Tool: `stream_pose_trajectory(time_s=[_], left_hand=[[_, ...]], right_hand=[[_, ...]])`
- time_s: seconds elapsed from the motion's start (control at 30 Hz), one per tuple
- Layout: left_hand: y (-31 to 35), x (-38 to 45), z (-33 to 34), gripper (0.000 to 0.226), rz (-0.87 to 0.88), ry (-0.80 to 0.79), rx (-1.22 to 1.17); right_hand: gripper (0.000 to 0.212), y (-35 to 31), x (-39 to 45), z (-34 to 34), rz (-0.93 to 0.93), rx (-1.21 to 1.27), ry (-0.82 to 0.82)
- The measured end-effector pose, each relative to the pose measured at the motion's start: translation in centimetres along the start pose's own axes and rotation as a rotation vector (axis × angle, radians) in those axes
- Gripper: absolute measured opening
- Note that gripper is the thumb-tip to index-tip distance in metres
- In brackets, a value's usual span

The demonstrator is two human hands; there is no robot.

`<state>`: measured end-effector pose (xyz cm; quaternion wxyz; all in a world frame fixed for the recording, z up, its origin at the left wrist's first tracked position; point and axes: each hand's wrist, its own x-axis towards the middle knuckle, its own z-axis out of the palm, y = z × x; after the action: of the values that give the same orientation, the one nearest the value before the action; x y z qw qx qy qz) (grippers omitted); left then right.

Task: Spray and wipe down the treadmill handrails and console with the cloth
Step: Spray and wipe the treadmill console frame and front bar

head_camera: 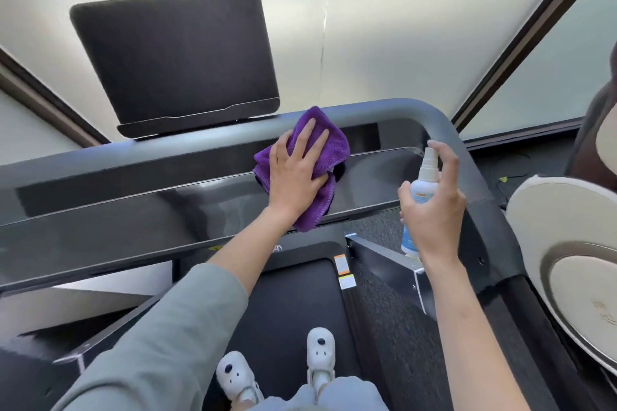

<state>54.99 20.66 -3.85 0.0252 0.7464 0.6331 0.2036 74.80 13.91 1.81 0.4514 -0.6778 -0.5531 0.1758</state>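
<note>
My left hand [298,173] lies flat on a purple cloth [329,143], pressing it onto the glossy dark console bar [150,210] of the treadmill, right of its middle. To the right, my right hand [434,210] grips a small white spray bottle [422,183] with a blue label, upright, index finger on the nozzle top. The bottle hovers over the console's right end, beside the curved grey handrail [434,117]. A dark screen [180,63] stands tilted behind the front rail.
The black treadmill belt [293,307] runs below, with my feet in white shoes [320,354] on it. A round beige chair or stool [567,243] stands close on the right. Frosted window panels with dark frames fill the background.
</note>
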Motion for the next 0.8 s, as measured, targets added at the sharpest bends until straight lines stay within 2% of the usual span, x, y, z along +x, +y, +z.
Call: stream_pose_trajectory(time_s=[0.2, 0.47, 0.8], left_hand=[[-6.5, -3.6, -2.9, 0.078, -0.187, 0.048, 0.021], [-16.0, -8.9, -7.1, 0.077, -0.396, 0.101, 0.037], [-27.0, -15.0, -11.8, 0.074, -0.490, 0.143, 0.031]], right_hand=[[0.059, -3.4, -1.2, 4.4, -0.054, 0.017, -0.101], [0.058, -9.6, -4.2, 11.2, -0.169, 0.076, -0.266], [0.060, -16.1, -8.6, 17.4, -0.276, 0.115, -0.334]])
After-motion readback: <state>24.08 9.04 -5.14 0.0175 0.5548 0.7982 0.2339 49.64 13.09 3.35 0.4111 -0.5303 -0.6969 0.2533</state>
